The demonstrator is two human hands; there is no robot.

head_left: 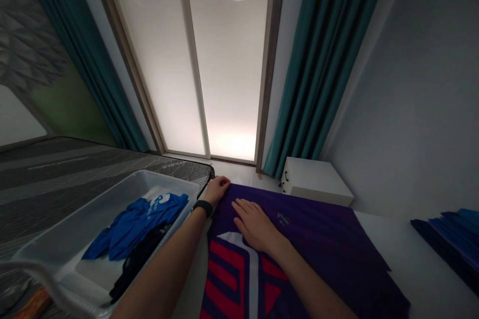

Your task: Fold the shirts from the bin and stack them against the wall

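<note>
A dark purple shirt [318,234] with a red and white print lies spread flat on a white table [381,239]. At its far left corner, my left hand [219,190] pinches the edge of the cloth; a dark band circles that wrist. My right hand [256,224] rests palm down on the shirt, fingers stretched out, just above the white part of the print. Beside my left forearm stands a clear plastic bin [93,199] holding a crumpled blue T-shirt [138,224] and a black garment [138,259].
Folded blue garments [452,241] are stacked at the right of the table. A white drawer cabinet [314,177] stands beyond the table. A striped grey mattress [90,159] extends behind the bin. Teal curtains [322,60] flank a frosted sliding door [228,75].
</note>
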